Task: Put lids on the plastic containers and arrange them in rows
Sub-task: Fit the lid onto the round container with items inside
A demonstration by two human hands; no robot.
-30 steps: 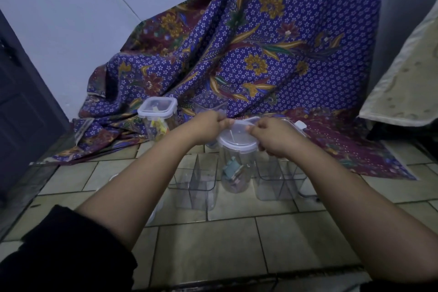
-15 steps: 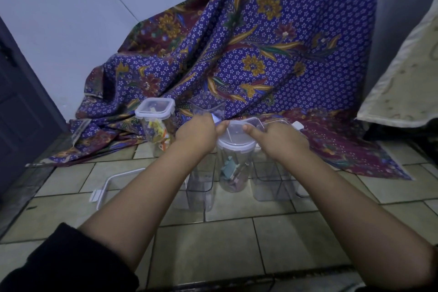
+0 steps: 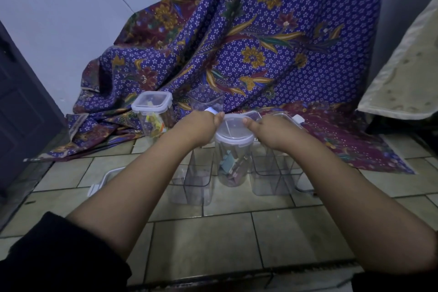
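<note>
Both hands pinch the round lid (image 3: 233, 131) atop the round container (image 3: 232, 163) at centre — left hand (image 3: 204, 125) at its 9 o'clock rim, right hand (image 3: 270, 131) at 3 o'clock. A lidded square container (image 3: 151, 114) stands at 10 o'clock; empty containers (image 3: 192, 182) flank it on the tiled floor (image 3: 201, 244).

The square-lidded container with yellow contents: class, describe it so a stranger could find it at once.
Start at the purple patterned cloth draped against the wall, and follow its lower left edge to the tiled floor. There stands the square-lidded container, left of both hands. Unlike the clear containers nearby, it is square, already lidded, and holds yellow items.
</note>
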